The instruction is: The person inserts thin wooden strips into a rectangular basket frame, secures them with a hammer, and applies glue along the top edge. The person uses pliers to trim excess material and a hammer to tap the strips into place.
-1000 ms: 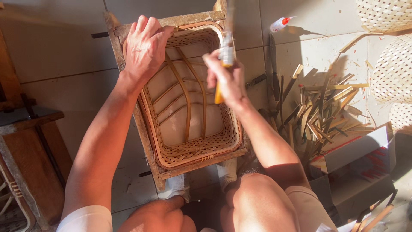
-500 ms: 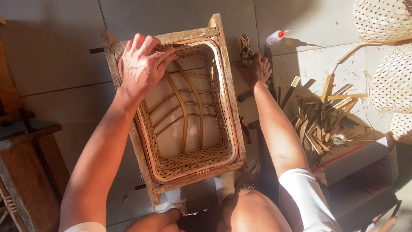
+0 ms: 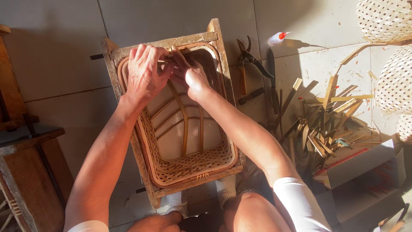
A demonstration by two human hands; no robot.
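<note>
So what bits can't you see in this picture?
Head view only:
- Far rim of the woven rectangular cane basket: covered by the left hand and right hand.
- What the fingertips pinch: hidden by the hands themselves.
- Pale lattice baskets: cut off by the right edge.
- Grey cardboard box contents: in shadow.

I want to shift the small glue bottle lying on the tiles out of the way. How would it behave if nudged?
The glue bottle lies on its side on smooth tile floor, so it would probably roll or slide easily. It looks small and plastic, so likely light. Its tapered red tip may make it curve towards the pruning shears.
</note>
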